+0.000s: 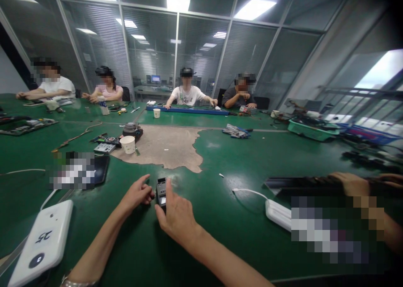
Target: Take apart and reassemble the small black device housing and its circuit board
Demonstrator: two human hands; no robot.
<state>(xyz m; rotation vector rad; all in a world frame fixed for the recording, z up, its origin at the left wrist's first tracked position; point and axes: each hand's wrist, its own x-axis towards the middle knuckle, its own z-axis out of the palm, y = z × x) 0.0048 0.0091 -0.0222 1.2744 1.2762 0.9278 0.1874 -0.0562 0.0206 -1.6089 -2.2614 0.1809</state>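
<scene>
A small black device (161, 189) with a pale label at its lower end is at the near middle of the green table. My right hand (181, 215) has its index finger stretched along the right edge of the device and its thumb at the lower left, so the device lies between them. Just left of it is my left hand (137, 194), its index finger extended and the other fingers loosely bent, with nothing visible in it. Whether its fingertips touch the device is unclear.
Left are a white power bank (44, 236) and a dark tablet (100, 169). Beyond stand a paper cup (127, 144) and electronic parts. A co-worker's hand (352, 184) rests on a black bar at right, near a white cabled device (278, 213). Several people sit opposite.
</scene>
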